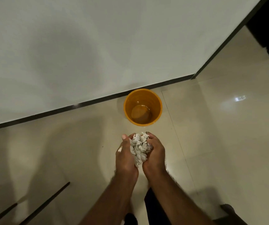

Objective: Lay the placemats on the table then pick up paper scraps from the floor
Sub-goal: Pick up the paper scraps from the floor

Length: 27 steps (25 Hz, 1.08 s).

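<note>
Cupped together at lower centre: left hand (125, 158) and right hand (155, 153), fingers curled round a wad of paper scraps (139, 150). Light, soft, loose, probably prone to shedding bits; best squeezed from both sides. Just above, open orange bin (156, 101) on floor (211, 143).

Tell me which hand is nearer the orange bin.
Right, narrowly. The right hand sits just short of the orange bin; the left hand, beside it gripping the same paper scraps, lies slightly farther back and leftward.
</note>
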Available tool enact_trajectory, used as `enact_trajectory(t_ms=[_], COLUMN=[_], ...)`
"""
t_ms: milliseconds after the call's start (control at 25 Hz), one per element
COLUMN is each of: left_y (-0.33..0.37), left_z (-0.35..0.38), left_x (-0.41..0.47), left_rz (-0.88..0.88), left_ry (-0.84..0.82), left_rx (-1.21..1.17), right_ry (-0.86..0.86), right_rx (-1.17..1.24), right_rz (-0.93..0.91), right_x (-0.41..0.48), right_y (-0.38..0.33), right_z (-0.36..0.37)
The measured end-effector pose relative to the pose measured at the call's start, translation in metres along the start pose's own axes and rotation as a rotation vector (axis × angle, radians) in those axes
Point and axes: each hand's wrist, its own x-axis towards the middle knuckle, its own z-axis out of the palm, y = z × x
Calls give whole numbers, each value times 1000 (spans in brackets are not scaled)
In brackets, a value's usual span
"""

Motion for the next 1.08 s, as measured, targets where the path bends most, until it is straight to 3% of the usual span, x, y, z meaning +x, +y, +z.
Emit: enact_trajectory(t_ms=[40,120,200,520,760,1080], left_y=[64,88,88,72,79,79], left_z=[54,86,110,148,163,161], left_x=[-42,-20,33,194,250,258], left_rz=[-14,28,43,21,-5,63], left_ry=[-111,-154,-46,-85,-2,-31], left_rx=[38,67,131,237,507,621], right_ry=[13,45,47,80,67,14], right_rx=[-1,-63,-149,-260,-558,-689], right_rz=[-36,-79,-120,-59,-91,-74], right_x=[49,127,186,353,422,432], right_y=[12,19,16,32,32,10], right_z=[-15,-26,-26,-25,-32,-36])
